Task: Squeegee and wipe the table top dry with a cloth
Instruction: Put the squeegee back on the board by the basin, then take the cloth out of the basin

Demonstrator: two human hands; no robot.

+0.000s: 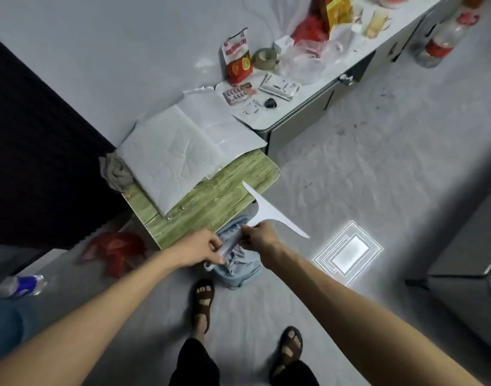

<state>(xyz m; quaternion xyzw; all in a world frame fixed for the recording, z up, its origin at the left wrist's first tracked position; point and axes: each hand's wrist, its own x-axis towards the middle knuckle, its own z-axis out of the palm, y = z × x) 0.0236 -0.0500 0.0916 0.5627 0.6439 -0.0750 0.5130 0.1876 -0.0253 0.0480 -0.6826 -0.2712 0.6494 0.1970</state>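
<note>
Head view: right fingers (249, 238) round squeegee (269, 210), left fingers (215, 243) pinching its handle; lay blade flat on bench (211, 201), pull evenly.

A bare strip of the green tabletop (225, 196) runs along its near and right edges, open from the floor side. A white folded sheet (166, 162) covers the rest and reaches the cluttered white counter (290, 103) beyond. A crumpled cloth (114, 171) sits at the sheet's left corner, against a dark panel (43, 135) that closes off the left side. The squeegee (269, 213), held by the left grip (202, 249) and right grip (259, 236), hangs over the tabletop's near edge, above a blue basket (238, 266) on the floor. A red bag (116, 252) lies by the left end. The floor to the right is open up to a grey cabinet (467, 260)
</note>
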